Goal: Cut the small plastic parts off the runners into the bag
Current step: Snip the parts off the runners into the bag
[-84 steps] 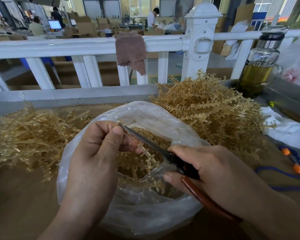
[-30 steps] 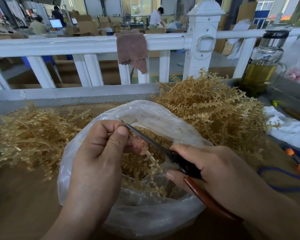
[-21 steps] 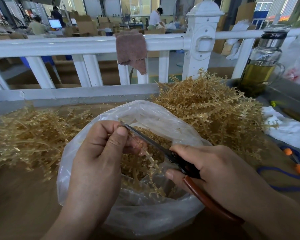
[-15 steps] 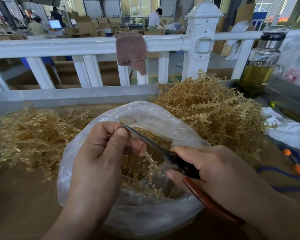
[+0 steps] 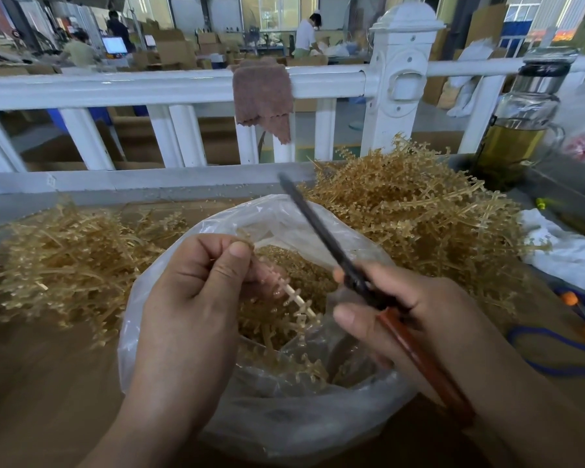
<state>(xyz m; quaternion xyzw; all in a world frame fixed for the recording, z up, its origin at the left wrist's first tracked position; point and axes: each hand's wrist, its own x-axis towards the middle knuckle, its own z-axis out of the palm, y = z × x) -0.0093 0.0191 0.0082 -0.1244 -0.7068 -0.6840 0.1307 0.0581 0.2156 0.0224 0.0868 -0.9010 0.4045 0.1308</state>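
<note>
**Desk**: brown top with a grey raised edge along 12 o'clock.

**Room:** a workshop.
- White railing just beyond the desk.
- Brown rag draped over the top rail at 12 o'clock.
- Cartons and people farther back.

**Bottle**: glass, with yellow liquid in it. Stands at 2 o'clock.

**White cloth**: crumpled, at 3 o'clock.

**Cord**: blue, with orange beads, at 4 o'clock.

**Left heap**: tan runners, at 9 o'clock, against the bag.

**Right heap**: tan runners, taller, at 1 o'clock, against the bag.

**Bag**: clear plastic, at centre on the desk, mouth open. Loose tan parts lie inside.

**Left hand**: at 8 o'clock over the bag's rim, fingers curled. The thumb and fingers pinch one end of a runner. The runner slants down toward 4 o'clock over the bag's mouth, with small parts along it.

**Right hand**: at 4 o'clock, fingers wrapped round the red-brown handles of the scissors.
- The dark blade points up toward 11 o'clock, above the bag.
- The blade is apart from the runner.
- It is blurred, so whether the blades are parted cannot be told.
</note>
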